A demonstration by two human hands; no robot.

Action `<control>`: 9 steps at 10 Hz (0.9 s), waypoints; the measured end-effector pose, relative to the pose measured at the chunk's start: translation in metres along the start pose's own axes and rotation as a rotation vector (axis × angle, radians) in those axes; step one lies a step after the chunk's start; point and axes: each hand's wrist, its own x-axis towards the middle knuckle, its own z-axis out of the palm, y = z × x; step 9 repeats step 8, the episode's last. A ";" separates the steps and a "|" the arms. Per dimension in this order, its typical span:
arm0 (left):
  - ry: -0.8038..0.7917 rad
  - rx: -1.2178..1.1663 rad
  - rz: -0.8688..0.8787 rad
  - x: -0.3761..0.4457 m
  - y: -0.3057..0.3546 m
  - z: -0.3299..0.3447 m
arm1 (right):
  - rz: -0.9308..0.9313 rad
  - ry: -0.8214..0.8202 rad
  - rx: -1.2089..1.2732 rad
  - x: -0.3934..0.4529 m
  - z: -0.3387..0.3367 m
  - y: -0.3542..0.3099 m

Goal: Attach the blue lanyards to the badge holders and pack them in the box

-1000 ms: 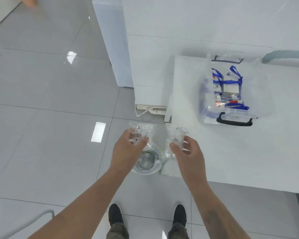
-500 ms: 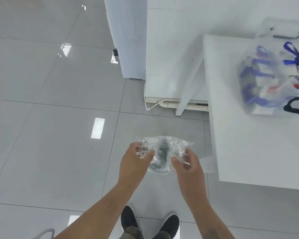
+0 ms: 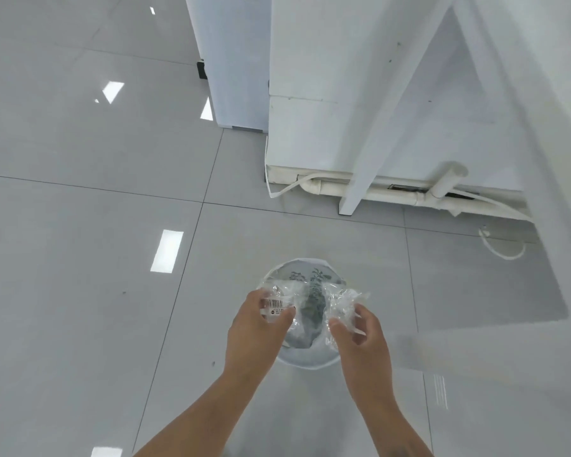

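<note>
Left hand (image 3: 256,328) pinching a crumpled clear wrapper with a barcode label (image 3: 277,303); right hand (image 3: 360,334) pinching a second clear wrapper (image 3: 345,300). Both held over a white bin (image 3: 302,361) on the tiled floor (image 3: 80,225). Probably clearing packaging, with attaching and packing likely mostly finished. No lanyards, holders or box in view. Beyond: table leg (image 3: 370,153), pipes (image 3: 393,188), white cabinet (image 3: 234,61); nothing blocking the drop.

Glossy grey floor tiles (image 3: 80,192) mirror ceiling lights. A white cabinet (image 3: 327,94) stands against a white unit (image 3: 231,61); pipes (image 3: 393,188) run along its base beside a slanted table leg (image 3: 393,110).
</note>
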 end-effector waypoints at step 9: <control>0.017 0.195 0.146 0.074 -0.056 0.067 | -0.182 0.050 -0.151 0.076 0.035 0.080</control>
